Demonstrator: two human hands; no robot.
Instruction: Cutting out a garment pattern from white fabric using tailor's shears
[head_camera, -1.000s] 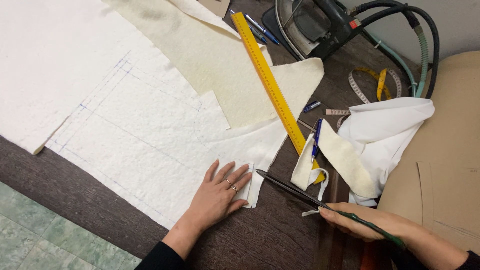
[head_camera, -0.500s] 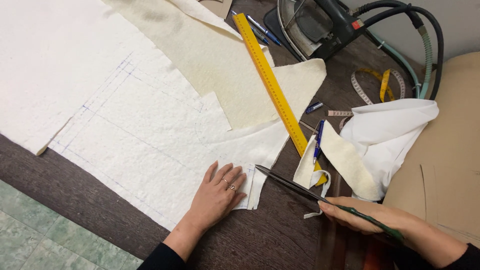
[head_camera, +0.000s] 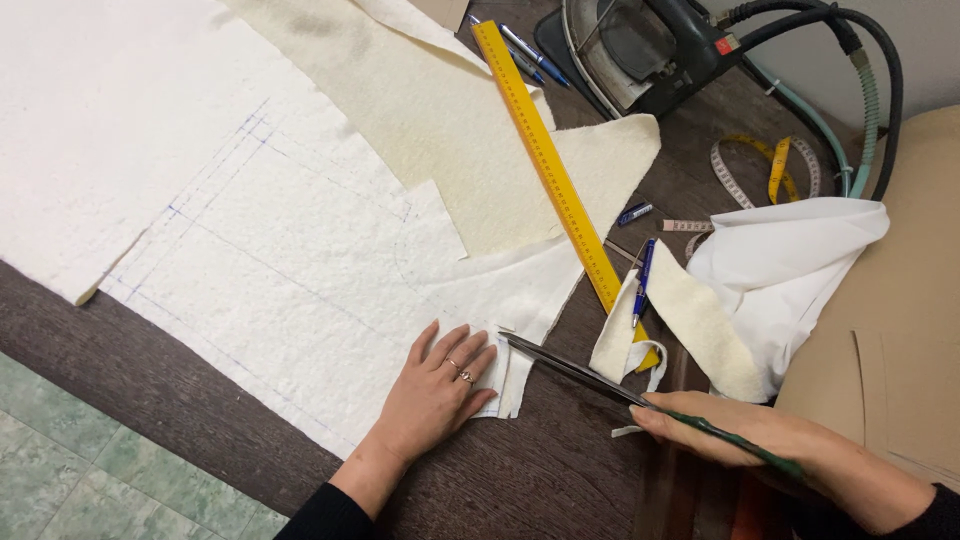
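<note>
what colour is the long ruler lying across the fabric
Yellow; the ruler shows best in the head view, lying at a slant.

The left hand (head_camera: 432, 393) is bare but for two thin rings on its fingers, one of them with a small raised setting. At its wrist begins a black, close-fitting sleeve (head_camera: 318, 517), of which only the cuff end shows at the lower edge. The right hand (head_camera: 745, 437) wears no ring that shows, and its forearm runs bare to a black sleeve edge (head_camera: 940, 505) in the lower right corner.
</note>
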